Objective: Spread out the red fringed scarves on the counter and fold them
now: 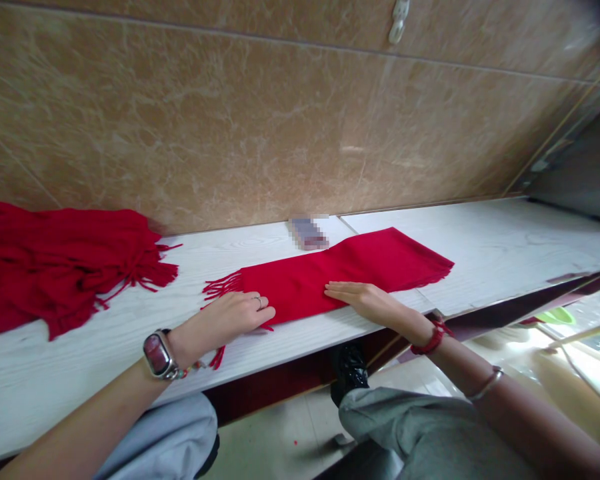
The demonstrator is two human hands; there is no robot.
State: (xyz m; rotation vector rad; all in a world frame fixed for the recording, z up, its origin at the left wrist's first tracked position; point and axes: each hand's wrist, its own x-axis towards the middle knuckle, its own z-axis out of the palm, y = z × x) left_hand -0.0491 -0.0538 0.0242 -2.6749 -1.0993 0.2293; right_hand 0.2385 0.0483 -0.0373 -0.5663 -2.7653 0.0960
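A red fringed scarf (300, 283) lies folded into a long strip on the white wood-grain surface, with fringe showing at its left end. Over that left end is my left hand (243, 310), its fingers bent and closed on the near edge of the cloth; the thumb is mostly hidden. My right hand (363, 298) rests flat on the middle of the strip, fingers stretched out and together, pointing left. Some strands of fringe hang toward the front edge below my left wrist. On the far left sits a second red fringed cloth (70, 260), loosely bunched.
A pixelated phone-like object (307, 233) lies behind the scarf, close to the brown marbled wall (230, 133). The white surface (505, 247) runs on to the right. Below its front edge are my knees and a black shoe (351, 370). A green item (557, 315) shows at right.
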